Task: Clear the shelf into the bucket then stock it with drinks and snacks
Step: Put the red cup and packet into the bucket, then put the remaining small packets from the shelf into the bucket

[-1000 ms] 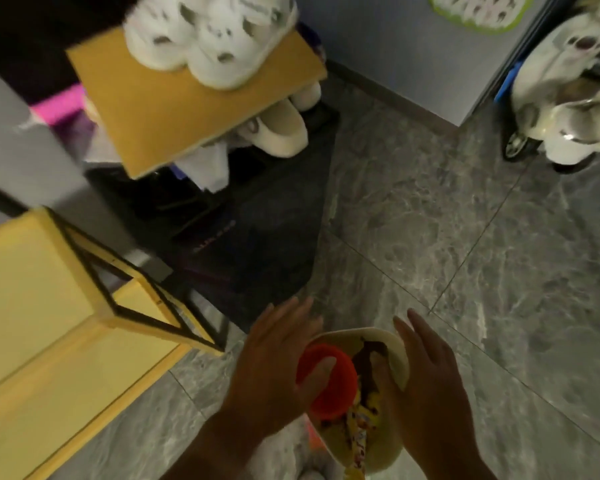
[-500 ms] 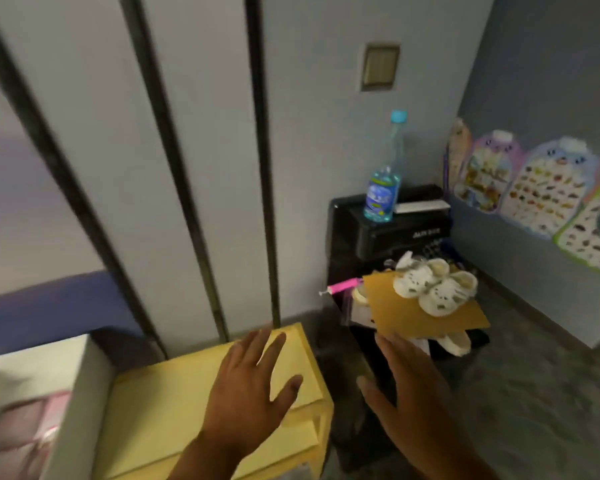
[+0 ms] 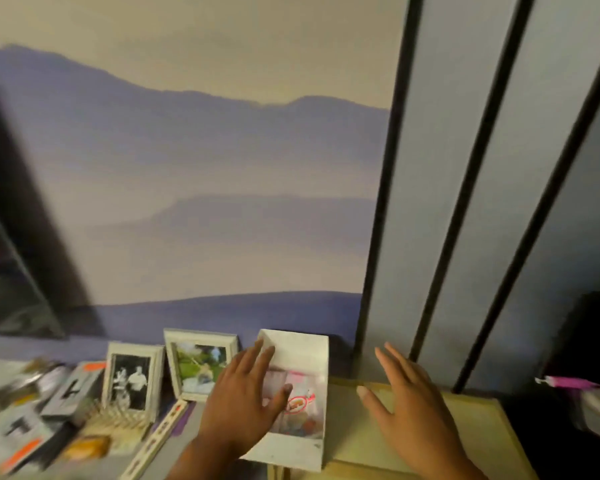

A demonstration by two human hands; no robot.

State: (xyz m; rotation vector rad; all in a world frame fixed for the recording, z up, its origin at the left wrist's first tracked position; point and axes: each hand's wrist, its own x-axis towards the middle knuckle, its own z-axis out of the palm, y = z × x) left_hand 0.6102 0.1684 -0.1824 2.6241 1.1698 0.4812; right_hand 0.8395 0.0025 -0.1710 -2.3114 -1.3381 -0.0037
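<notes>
**Both hands spread above the white bin and yellow shelf top**

The left hand sits at lower centre of the frame, palm down, with fingers spread and straight. It holds nothing. Its fingertips overlap the near edge of an open white rectangular bin, which contains pink and red snack packets.

The right hand sits at lower right of centre, fingers spread and straight, holding nothing. It is over the flat top of the yellow wooden shelf; contact cannot be determined.

The bin stands just beside the shelf's left edge, in front of the purple and beige painted wall.

On the grey counter at lower left stand 2 white photo frames, side by side. A long patterned strip lies in front of them. Blurred packets lie at the far lower left.
</notes>
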